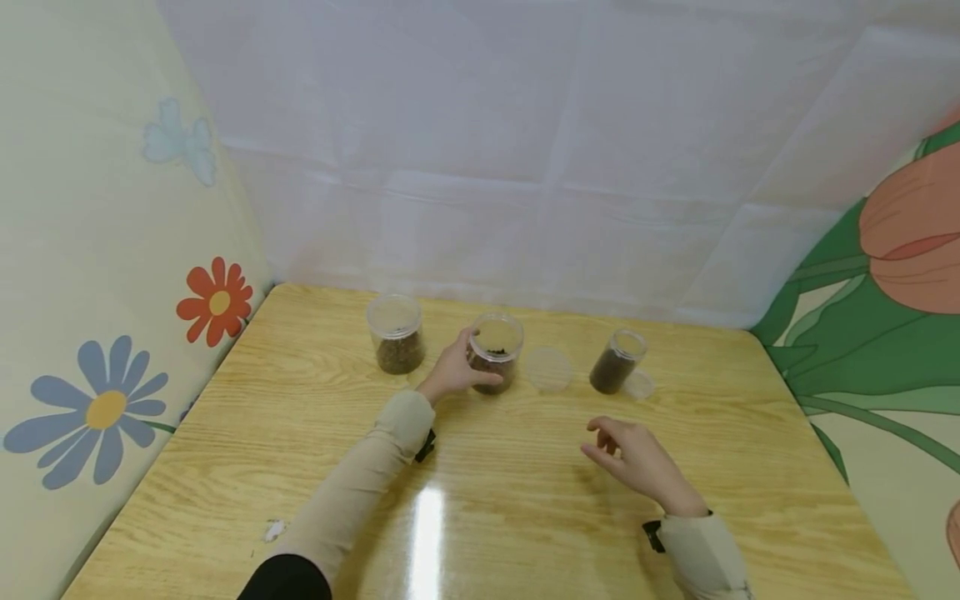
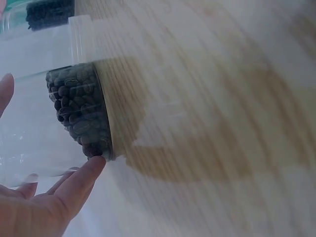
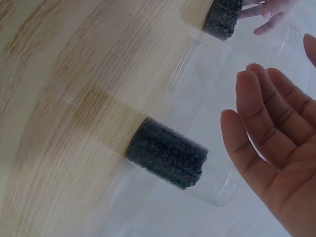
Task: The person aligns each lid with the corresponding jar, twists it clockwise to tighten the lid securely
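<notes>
My left hand (image 1: 453, 371) grips the middle jar (image 1: 498, 340) from its left side, thumb across the front and fingers round the back. This wide, clear jar stands without a lid on the table, with dark coffee beans (image 2: 81, 111) in its lower part. In the left wrist view, fingertips touch the wall near its base. My right hand (image 1: 637, 458) hovers over the table in front of a slimmer jar (image 1: 617, 362), fingers loosely bent and holding nothing. That jar, also lidless, is more than half full of dark beans (image 3: 168, 153).
Another wide clear jar (image 1: 396, 333) with brown contents stands at the left. A clear round lid (image 1: 548, 369) lies right of the middle jar, and a smaller lid (image 1: 639, 384) beside the slim jar. A white cloth (image 1: 480, 167) hangs behind the wooden table (image 1: 510, 517).
</notes>
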Available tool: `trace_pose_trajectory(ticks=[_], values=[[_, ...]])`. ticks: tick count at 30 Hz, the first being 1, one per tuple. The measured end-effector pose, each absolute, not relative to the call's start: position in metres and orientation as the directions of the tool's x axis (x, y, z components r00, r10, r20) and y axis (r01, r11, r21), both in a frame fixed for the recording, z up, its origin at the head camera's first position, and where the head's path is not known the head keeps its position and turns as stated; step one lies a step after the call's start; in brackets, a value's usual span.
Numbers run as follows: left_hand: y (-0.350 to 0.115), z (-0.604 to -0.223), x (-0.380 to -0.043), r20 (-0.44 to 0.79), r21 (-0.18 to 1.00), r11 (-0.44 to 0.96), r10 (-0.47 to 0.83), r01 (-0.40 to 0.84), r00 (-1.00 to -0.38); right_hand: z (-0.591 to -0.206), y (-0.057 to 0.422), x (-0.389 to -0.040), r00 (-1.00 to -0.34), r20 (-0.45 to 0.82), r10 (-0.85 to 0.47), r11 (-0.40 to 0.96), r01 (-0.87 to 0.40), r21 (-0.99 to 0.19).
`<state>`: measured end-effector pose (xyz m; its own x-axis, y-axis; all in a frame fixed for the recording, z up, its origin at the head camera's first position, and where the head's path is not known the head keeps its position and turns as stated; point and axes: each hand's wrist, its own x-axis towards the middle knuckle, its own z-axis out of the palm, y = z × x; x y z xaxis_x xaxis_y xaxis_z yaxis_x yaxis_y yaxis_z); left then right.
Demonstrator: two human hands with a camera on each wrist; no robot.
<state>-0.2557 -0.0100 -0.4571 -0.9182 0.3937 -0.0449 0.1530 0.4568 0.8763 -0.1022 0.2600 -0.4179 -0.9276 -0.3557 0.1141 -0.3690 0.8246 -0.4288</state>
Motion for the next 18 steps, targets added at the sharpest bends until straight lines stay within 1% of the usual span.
trace_pose_trajectory(ticks=[11, 18], values=[[-0.013, -0.454, -0.246, -0.048, 0.843, 0.509, 0.397, 0.176, -0.917, -0.417, 0.260, -0.103, -0.926, 0.122, -0.358, 0.825, -0.375, -0.422], [-0.015, -0.456, -0.241, -0.029, 0.829, 0.516, 0.425, 0.216, -0.905, -0.416, 0.260, -0.103, -0.926, 0.118, -0.358, 0.823, -0.372, -0.429]])
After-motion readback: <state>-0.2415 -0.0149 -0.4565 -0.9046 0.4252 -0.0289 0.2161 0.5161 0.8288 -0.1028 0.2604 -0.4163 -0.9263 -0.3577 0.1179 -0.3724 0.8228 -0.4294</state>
